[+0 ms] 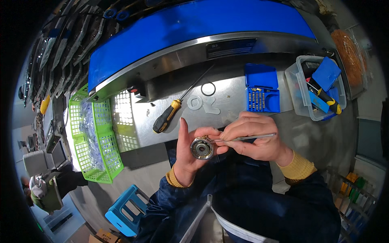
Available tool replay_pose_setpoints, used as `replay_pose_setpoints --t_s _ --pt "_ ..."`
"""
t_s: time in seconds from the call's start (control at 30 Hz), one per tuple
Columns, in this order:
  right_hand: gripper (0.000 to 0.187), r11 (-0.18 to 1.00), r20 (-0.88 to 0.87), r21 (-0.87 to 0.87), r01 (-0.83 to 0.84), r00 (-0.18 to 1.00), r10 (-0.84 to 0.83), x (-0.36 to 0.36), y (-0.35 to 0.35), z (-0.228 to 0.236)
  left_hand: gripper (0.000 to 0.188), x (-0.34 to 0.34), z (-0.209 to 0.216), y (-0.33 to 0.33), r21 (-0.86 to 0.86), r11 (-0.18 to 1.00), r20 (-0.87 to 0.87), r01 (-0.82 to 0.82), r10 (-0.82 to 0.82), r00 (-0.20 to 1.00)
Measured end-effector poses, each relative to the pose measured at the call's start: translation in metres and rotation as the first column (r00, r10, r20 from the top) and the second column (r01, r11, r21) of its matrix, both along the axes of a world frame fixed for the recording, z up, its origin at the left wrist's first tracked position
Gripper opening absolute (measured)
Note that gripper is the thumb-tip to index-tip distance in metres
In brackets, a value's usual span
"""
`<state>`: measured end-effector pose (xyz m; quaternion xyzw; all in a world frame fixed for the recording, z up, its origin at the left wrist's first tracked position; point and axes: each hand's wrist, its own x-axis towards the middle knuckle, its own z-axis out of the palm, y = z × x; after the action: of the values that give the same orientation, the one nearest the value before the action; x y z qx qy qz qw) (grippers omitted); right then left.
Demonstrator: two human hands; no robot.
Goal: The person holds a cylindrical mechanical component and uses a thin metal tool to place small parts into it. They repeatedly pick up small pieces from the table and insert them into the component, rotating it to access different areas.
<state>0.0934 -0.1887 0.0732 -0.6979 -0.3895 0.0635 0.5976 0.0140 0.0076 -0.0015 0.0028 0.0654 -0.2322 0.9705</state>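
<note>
Jacket [259,206], held metal part [201,149], tub [298,99] of tools [329,101]

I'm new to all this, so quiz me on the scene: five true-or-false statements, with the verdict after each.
1. The left hand holds a round metal part that resembles a bearing. True.
2. The right hand grips the black-and-yellow screwdriver. False: it holds a slim metal tool, probably tweezers; the screwdriver lies on the metal bench.
3. The lid of the blue case holding small metal pieces is open. True.
4. The green plastic basket is at the bench's right end. False: the basket is at its left end.
5. A thin black ring lies on the bench. True.
</note>
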Motion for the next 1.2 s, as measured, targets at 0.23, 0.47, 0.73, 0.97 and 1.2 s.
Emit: replay_pose_setpoints --t_s 0.23,0.47,0.73,0.97,1.2 --pt "0.018 0.897 -0.562 0.437 0.074 0.800 0.207 -0.001 -0.003 -0.028 0.103 -0.007 -0.010 0.002 -0.132 0.990 0.096 0.051 -0.039 0.995" --pt "0.015 0.972 -0.378 0.233 -0.004 0.921 0.095 -0.007 -0.005 -0.037 0.104 -0.011 -0.009 0.007 0.039 0.993 0.056 0.110 -0.112 0.992" --pt "0.015 0.996 -0.050 0.093 -0.001 0.999 0.005 -0.005 -0.005 -0.022 0.102 -0.008 -0.005 0.002 0.073 0.990 -0.021 0.123 -0.121 0.992" --pt "0.016 0.997 -0.007 0.071 0.004 1.000 -0.004 -0.007 -0.003 -0.022 0.101 -0.008 -0.003 0.002 0.106 0.987 -0.033 0.121 -0.118 0.992" --pt "0.018 0.999 0.003 0.044 -0.006 1.000 0.006 -0.004 -0.001 -0.020 0.100 -0.007 -0.002 0.001 0.129 0.987 -0.027 0.099 -0.097 0.995"
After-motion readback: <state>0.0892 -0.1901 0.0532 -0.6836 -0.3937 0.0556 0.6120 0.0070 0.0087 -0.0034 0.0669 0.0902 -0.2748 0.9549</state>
